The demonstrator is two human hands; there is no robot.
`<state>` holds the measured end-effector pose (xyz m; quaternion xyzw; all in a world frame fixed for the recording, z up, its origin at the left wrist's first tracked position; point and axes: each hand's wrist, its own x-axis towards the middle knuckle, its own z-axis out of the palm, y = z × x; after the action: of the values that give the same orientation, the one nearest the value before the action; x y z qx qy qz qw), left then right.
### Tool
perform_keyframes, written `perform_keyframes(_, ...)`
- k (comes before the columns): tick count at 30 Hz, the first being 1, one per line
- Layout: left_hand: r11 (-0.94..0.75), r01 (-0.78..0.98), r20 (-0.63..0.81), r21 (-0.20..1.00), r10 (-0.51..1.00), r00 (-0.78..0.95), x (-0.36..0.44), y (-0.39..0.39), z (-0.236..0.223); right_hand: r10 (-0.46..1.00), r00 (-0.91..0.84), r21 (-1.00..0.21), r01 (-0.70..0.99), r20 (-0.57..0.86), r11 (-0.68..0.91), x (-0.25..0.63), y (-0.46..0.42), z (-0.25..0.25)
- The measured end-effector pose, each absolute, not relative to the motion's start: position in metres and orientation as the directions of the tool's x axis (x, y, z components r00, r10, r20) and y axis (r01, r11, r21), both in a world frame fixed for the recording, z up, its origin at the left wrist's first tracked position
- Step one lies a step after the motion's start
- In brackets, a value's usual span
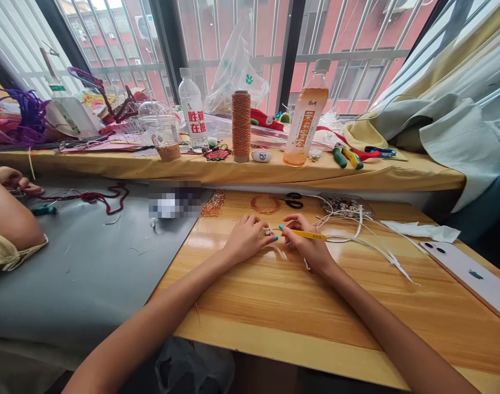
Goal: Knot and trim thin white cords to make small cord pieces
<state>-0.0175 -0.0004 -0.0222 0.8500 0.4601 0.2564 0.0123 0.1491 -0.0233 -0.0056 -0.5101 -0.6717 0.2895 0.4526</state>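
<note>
My left hand rests over the wooden table, its fingers pinched round a small white bead-like piece. Facing it, my right hand is closed on a slim yellow-handled tool with dark print. The thin tip of this tool points left at the white piece; whether they touch I cannot tell. White cords run across the table just right of my right hand. Beyond my hands lie a coil of copper-coloured wire and black-handled scissors.
A clear box of beads sits at the back right, with tissue and a phone nearer the edge. Bottles and a brown thread spool line the ledge. Another person's arm is at the grey left table.
</note>
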Motion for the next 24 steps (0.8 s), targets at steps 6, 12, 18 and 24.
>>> perform_keyframes(6, -0.581, 0.761, 0.389, 0.289, 0.798, 0.461, -0.0189, 0.0004, -0.0235, 0.949, -0.061, -0.828, 0.474, 0.309, 0.3, 0.1485, -0.0204, -0.0091)
perform_keyframes(12, -0.548, 0.78, 0.389, 0.303, 0.818, 0.423, -0.0201, 0.0029, -0.0243, 0.961, -0.076, -0.871, 0.408, 0.266, 0.274, 0.1493, -0.0189, -0.0126)
perform_keyframes(18, -0.598, 0.668, 0.386, 0.443, 0.8, 0.46, -0.0203, 0.006, -0.0244, 0.957, -0.04, -0.883, 0.375, 0.288, 0.282, 0.1477, -0.0228, -0.0064)
perform_keyframes(24, -0.544, 0.624, 0.368, 0.561, 0.839, 0.401, -0.02, 0.0072, -0.0243, 0.943, -0.049, -0.859, 0.398, 0.33, 0.321, 0.1478, -0.0247, -0.0042)
